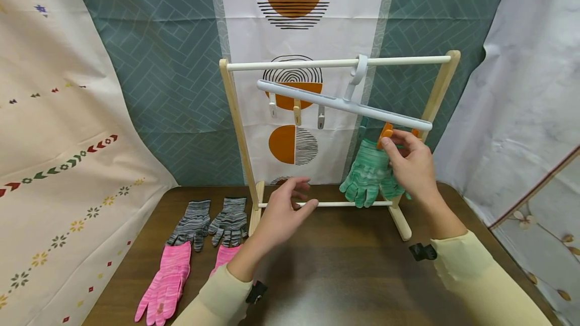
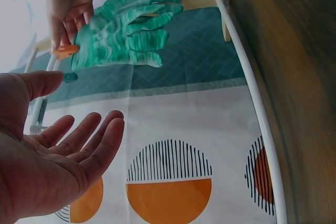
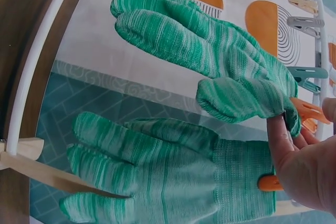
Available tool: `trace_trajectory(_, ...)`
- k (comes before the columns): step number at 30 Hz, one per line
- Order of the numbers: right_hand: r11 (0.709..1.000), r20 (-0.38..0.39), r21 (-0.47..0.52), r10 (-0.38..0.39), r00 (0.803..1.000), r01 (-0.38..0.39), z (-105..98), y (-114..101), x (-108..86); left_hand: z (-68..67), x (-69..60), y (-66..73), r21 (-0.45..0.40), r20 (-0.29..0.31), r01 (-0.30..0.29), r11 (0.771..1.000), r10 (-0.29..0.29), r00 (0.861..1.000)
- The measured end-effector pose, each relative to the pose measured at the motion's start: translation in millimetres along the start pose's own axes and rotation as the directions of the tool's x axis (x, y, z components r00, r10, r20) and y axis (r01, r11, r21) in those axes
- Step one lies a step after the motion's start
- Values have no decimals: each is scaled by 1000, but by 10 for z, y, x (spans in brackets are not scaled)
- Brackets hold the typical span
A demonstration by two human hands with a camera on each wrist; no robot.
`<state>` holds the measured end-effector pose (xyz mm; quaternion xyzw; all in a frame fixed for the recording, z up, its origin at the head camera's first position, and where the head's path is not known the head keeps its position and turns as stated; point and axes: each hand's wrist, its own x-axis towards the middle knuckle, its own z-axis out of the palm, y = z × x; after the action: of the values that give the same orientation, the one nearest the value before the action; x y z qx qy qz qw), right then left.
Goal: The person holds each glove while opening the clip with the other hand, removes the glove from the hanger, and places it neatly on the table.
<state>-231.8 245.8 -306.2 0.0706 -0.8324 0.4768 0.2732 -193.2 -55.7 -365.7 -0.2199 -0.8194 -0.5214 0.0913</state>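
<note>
r fingers (image 1: 393,150) pinch orange clip (image 1: 385,132), prob. on green glove (image 1: 366,169); l fingers (image 1: 307,209) loose.

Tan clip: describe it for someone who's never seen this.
Find the wooden rack on the table, a pale hanger on its top bar. Under the hanger's left half, the tan clip hangs between a white clip and a grey clip; neither neighbour shares its colour.
</note>
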Motion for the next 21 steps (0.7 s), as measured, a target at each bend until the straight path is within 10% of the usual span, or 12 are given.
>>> trace_trajectory(21, 995, 19, 77, 56, 998, -57, 40, -9, -6, 421, 471, 137, -184, 85, 28, 983, -12, 996)
